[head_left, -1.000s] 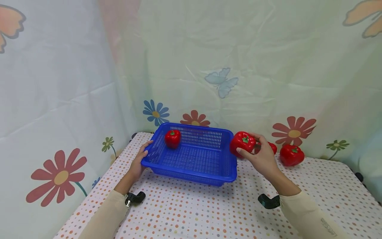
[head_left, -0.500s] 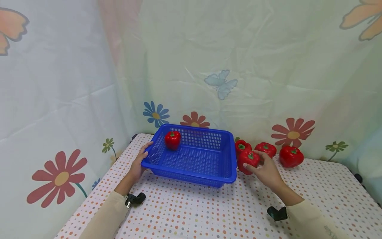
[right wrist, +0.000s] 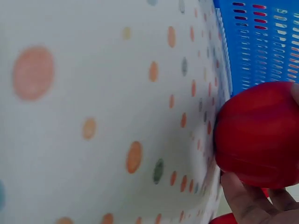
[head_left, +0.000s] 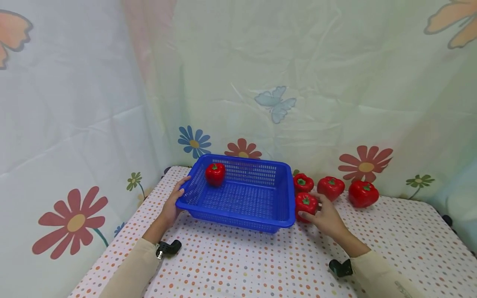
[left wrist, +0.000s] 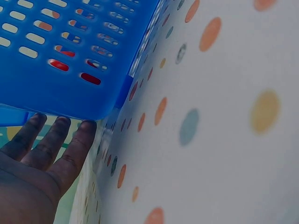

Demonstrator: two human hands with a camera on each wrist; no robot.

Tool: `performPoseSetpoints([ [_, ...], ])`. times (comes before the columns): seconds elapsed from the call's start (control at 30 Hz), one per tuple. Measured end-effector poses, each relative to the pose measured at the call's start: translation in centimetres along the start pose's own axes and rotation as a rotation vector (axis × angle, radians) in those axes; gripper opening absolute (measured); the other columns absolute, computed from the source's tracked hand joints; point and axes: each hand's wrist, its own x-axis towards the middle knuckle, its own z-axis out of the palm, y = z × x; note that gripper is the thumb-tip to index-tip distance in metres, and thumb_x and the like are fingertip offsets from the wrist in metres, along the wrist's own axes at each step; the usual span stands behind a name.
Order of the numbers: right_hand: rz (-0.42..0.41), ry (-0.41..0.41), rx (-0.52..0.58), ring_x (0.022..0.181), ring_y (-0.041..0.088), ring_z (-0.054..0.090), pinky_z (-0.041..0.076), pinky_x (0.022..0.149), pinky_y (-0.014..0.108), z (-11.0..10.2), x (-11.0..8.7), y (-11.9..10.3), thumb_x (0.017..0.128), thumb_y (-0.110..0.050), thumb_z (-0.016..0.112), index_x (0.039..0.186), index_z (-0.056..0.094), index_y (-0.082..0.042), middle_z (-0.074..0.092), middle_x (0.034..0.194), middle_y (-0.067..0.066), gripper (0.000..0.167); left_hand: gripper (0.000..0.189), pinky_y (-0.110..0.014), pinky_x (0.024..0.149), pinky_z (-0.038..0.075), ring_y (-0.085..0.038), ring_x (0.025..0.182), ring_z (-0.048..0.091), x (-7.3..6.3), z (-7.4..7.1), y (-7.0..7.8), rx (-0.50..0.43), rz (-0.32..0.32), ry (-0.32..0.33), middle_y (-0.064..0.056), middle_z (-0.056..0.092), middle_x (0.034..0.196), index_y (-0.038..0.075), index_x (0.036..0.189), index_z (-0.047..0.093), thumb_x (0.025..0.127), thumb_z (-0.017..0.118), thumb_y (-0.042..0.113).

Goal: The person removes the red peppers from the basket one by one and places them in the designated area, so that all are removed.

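In the head view, my left hand (head_left: 172, 207) rests against the left end of the blue plastic basket (head_left: 238, 220). The left wrist view shows straight fingers (left wrist: 70, 156) with their tips at the basket's edge. A red bell pepper (head_left: 215, 174) stands inside, toward the back left. Just right of the basket, my right hand (head_left: 329, 219) holds another red bell pepper (head_left: 306, 203) low by the tablecloth, thumb in front and fingers behind. Seen from the right wrist, this held pepper (right wrist: 259, 135) partly hides the basket wall.
Behind the held pepper, a red bell pepper (head_left: 303, 182) lies close to the basket's right end. Two more, a tilted pepper (head_left: 331, 187) and a larger pepper (head_left: 363, 193), lie farther right. A printed curtain (head_left: 313, 128) hangs behind the dotted tablecloth (head_left: 238, 265).
My right hand has brought its bell pepper down and toward me, from beside the basket's rim to the tablecloth, revealing the peppers behind. My left hand and the basket stay put.
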Motion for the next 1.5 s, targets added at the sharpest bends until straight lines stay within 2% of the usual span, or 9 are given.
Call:
performPoseSetpoints([
  [0.3, -0.043, -0.002, -0.077, 0.135, 0.054, 0.033, 0.033, 0.104, 0.071, -0.6, -0.2, -1.2, 0.085, -0.021, 0.075, 0.146, 0.032, 0.004, 0.036, 0.146, 0.033, 0.079, 0.050, -0.065, 0.112, 0.029, -0.044, 0.147, 0.023, -0.1, 0.1, 0.1, 0.005, -0.005, 0.001, -0.006, 0.009, 0.166, 0.031, 0.155, 0.022, 0.105, 0.024, 0.033],
  [0.43, -0.123, 0.111, -0.110, 0.129, 0.052, 0.034, 0.023, 0.105, 0.074, -1.1, -0.3, -2.6, 0.086, -0.021, 0.073, 0.143, 0.039, 0.005, 0.043, 0.136, 0.033, 0.070, 0.050, -0.065, 0.112, 0.028, -0.044, 0.147, 0.023, -0.1, 0.0, 0.0, 0.002, -0.006, 0.002, -0.006, 0.009, 0.166, 0.032, 0.155, 0.022, 0.105, 0.025, 0.035],
  [0.53, -0.160, 0.211, -0.118, 0.115, 0.046, 0.041, 0.028, 0.096, 0.065, -1.2, -0.1, -3.9, 0.088, -0.020, 0.070, 0.141, 0.043, 0.003, 0.049, 0.120, 0.030, 0.064, 0.051, -0.065, 0.111, 0.028, -0.044, 0.147, 0.023, 0.0, -0.1, -0.1, 0.001, -0.005, 0.004, -0.007, 0.009, 0.165, 0.032, 0.155, 0.022, 0.104, 0.026, 0.036],
  [0.6, -0.148, 0.227, -0.106, 0.117, 0.046, 0.040, 0.031, 0.094, 0.063, -1.3, 0.0, -5.0, 0.090, -0.022, 0.069, 0.143, 0.043, 0.001, 0.048, 0.121, 0.030, 0.063, 0.051, -0.065, 0.111, 0.029, -0.045, 0.147, 0.023, 0.0, -0.2, -0.1, 0.009, -0.005, 0.006, -0.007, 0.009, 0.165, 0.032, 0.155, 0.022, 0.105, 0.026, 0.037],
  [0.77, -0.107, 0.119, -0.031, 0.138, 0.051, 0.025, 0.028, 0.103, 0.074, -1.3, 0.4, -8.4, 0.092, -0.027, 0.067, 0.148, 0.035, -0.004, 0.035, 0.148, 0.029, 0.069, 0.050, -0.066, 0.112, 0.028, -0.045, 0.147, 0.023, -0.1, -0.2, -0.1, 0.019, -0.008, 0.012, -0.007, 0.009, 0.165, 0.032, 0.155, 0.022, 0.105, 0.025, 0.036],
  [0.93, -0.113, 0.027, -0.003, 0.140, 0.050, 0.028, 0.032, 0.104, 0.072, -1.4, 2.1, -12.0, 0.091, -0.032, 0.067, 0.153, 0.028, -0.008, 0.029, 0.154, 0.027, 0.078, 0.050, -0.065, 0.111, 0.029, -0.044, 0.147, 0.024, -0.2, 0.0, 0.1, 0.014, -0.009, 0.011, -0.007, 0.009, 0.165, 0.032, 0.154, 0.022, 0.104, 0.025, 0.036],
  [1.07, -0.123, -0.052, 0.079, 0.145, 0.048, 0.026, 0.029, 0.110, 0.069, -1.1, 4.3, -14.5, 0.091, -0.036, 0.066, 0.155, 0.024, -0.011, 0.023, 0.159, 0.024, 0.081, 0.051, -0.065, 0.111, 0.030, -0.044, 0.147, 0.024, -0.2, -0.1, 0.2, 0.011, -0.012, 0.020, -0.007, 0.010, 0.165, 0.033, 0.154, 0.023, 0.104, 0.026, 0.037],
  [1.4, -0.119, -0.283, 0.276, 0.145, 0.042, 0.029, 0.034, 0.112, 0.059, 4.6, 9.7, -17.7, 0.086, -0.035, 0.073, 0.156, 0.021, -0.010, 0.027, 0.159, 0.022, 0.091, 0.050, -0.066, 0.112, 0.027, -0.046, 0.148, 0.020, -0.2, -0.2, -0.4, 0.014, -0.016, 0.019, -0.008, 0.009, 0.165, 0.032, 0.154, 0.023, 0.104, 0.026, 0.035],
  [1.5, -0.062, -0.321, 0.420, 0.146, 0.040, 0.029, 0.031, 0.114, 0.059, 6.4, 11.2, -18.1, 0.087, -0.031, 0.073, 0.156, 0.021, -0.011, 0.024, 0.161, 0.020, 0.090, 0.050, -0.065, 0.112, 0.029, -0.045, 0.147, 0.022, 0.1, 0.0, -0.4, 0.007, -0.012, 0.019, -0.007, 0.011, 0.165, 0.032, 0.154, 0.024, 0.104, 0.026, 0.036],
])
